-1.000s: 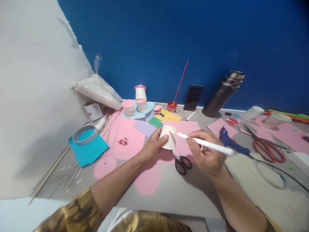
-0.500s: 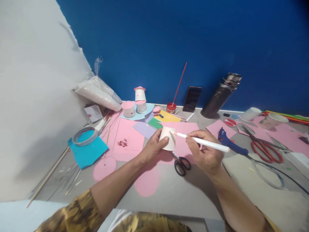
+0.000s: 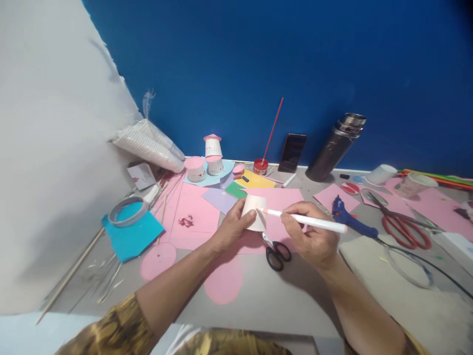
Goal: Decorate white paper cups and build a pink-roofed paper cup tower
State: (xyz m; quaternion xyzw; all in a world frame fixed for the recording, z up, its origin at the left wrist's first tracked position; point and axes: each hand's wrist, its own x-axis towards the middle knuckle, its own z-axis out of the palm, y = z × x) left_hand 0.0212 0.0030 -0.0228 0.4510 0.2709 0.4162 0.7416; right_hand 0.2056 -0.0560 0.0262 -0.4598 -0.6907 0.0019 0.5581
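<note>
My left hand (image 3: 235, 221) is closed around the left side of a white paper cup (image 3: 254, 219), which is turned upside down with its narrow end up. My right hand (image 3: 314, 235) grips a white felt-tip pen (image 3: 318, 223) with a pinkish tip. The pen points left, and its tip is at the side of the cup, near my left thumb. Whether it has left a mark there I cannot make out. Just below the cup, black-handled scissors (image 3: 275, 255) lie on the table, their blades partly hidden.
Pink paper (image 3: 199, 207) spreads under and beside my hands. Decorated cups (image 3: 195, 170) stand at the back left, near stacked paper cups (image 3: 148, 148). To the right lie a blue glue gun (image 3: 351, 219) and red-handled scissors (image 3: 404, 231). A dark flask (image 3: 330, 153) leans against the blue wall.
The pen tip has moved slightly down and left on the cup's side, and my right hand with it. My left hand still holds the cup. The view has shifted a little.
</note>
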